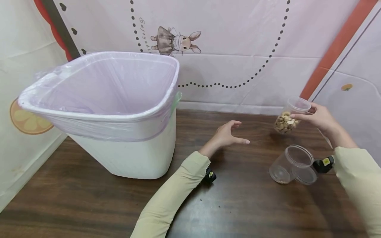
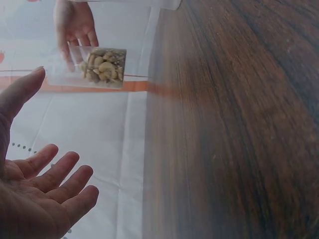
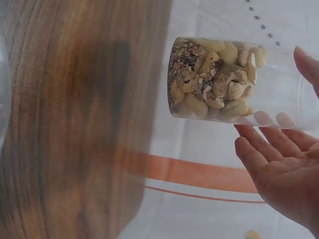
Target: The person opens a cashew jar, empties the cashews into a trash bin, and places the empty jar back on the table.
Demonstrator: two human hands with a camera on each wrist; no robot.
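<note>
**Khaki left sleeve (image 1: 174, 192) is slanting beside lined wastebasket (image 1: 131, 158)**

Well right of the wastebasket, the right hand (image 1: 322, 119) is gripping a clear plastic jar (image 1: 293, 106) of cashews (image 1: 285, 123) above the tabletop (image 1: 238, 211); nearer the wastebasket, the left hand (image 1: 224, 135) is spreading thumb from fingers.

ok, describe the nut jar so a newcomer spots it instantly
In the head view, start at the big white bin and cross the brown wooden table to the right. There the right hand holds up a clear plastic jar. It is partly filled with pale nuts; the other clear jar, nearer the camera, shows no nuts.
</note>
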